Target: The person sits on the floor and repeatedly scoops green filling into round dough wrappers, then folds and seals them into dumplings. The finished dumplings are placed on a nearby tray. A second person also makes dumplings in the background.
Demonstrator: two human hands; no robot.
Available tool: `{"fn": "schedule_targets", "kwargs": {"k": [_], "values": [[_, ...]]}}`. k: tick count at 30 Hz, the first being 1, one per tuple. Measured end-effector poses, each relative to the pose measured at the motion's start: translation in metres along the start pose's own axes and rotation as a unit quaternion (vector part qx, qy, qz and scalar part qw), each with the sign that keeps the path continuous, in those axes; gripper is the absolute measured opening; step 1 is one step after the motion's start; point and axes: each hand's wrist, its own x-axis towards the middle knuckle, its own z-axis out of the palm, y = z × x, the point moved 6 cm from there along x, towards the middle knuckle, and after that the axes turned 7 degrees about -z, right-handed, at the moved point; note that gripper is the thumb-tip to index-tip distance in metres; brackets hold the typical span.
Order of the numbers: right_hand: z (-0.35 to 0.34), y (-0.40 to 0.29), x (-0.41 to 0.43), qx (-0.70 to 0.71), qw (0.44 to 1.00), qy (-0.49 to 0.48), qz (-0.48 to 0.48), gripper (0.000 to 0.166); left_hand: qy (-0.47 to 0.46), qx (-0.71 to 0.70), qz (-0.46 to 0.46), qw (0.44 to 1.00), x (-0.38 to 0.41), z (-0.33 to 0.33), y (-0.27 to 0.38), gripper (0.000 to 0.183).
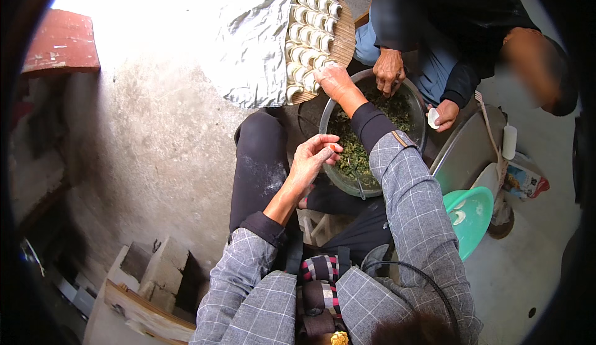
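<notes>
My right hand (333,80) reaches to the near edge of a round woven tray (345,38), touching the rows of crescent dumplings (305,56); its fingertips are partly lost among them, so I cannot tell if it grips one. My left hand (318,152), fingers apart and slightly curled, hovers at the left rim of a large metal bowl (331,177) with no dumpling or wrapper visible in it. Chopped green filling (356,152) lies in the bowl, a metal spoon (359,182) standing in it. A pale cloth (256,42) covers the tray's left part.
Across the bowl, a co-worker's one hand (389,71) dips into it; the other holds a round dough wrapper (433,118). At right are a green plastic basin (479,210) with dumplings, a large round board (465,145) and a white roller (509,142). Concrete blocks (165,266) stand lower left.
</notes>
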Motion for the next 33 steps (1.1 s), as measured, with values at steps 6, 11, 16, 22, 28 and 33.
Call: {"fn": "schedule_targets", "kwargs": {"k": [6,11,16,22,28,33], "values": [[-0.051,0.011,-0.014,0.055,0.993,0.027,0.102,0.01,0.008,0.016,0.003,1.0,0.001,-0.003,-0.001,0.028],[-0.193,0.025,-0.096,0.114,0.976,0.124,0.137,0.019,0.018,0.084,0.026,0.996,-0.003,-0.004,0.01,0.033],[-0.33,0.054,-0.297,0.324,0.846,0.242,0.348,0.017,0.041,0.053,0.037,0.997,0.004,-0.033,0.0,0.033],[-0.283,0.042,-0.638,0.164,0.738,0.111,0.645,0.027,-0.027,0.066,0.003,0.997,0.017,-0.022,-0.018,0.032],[-0.156,0.009,-0.687,0.048,0.735,0.058,0.673,0.051,-0.012,0.086,0.002,0.996,0.001,-0.037,-0.02,0.034],[-0.109,0.011,-0.684,0.04,0.764,0.136,0.63,0.047,-0.008,0.087,0.006,0.996,-0.005,-0.033,-0.016,0.035]]}}
